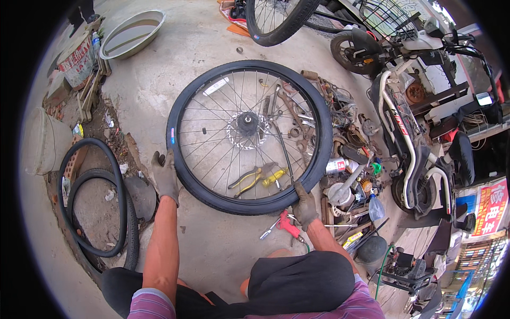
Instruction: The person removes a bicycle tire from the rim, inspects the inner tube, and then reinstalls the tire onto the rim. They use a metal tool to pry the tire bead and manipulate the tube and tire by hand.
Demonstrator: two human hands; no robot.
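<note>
Against the left edge of the bicycle wheel (247, 123) sits the left hand (165, 178), in a grey glove, its fingers slightly bent and a little apart; from where I stand, I cannot tell whether they grip. At the wheel's near right edge, the right hand (305, 206), gloved likewise, is closed on the tyre (276, 204), thumb over the top, most other fingers out of sight. The wheel itself is face up before the person's knees, a brake disc (234, 134) around its hub. Through its spokes I see yellow-handled pliers (258, 170).

Just nearer than the wheel lies a red air gun (290, 227). Right of the wheel spreads a heap of tools and parts (353, 143), with a white-framed scooter (406, 143) beyond. Well left of it are 2 black loops (90, 142), overlapping. Past its far side are a basin (142, 46) of murky water, leftward, and wheel number 2 (276, 38).
</note>
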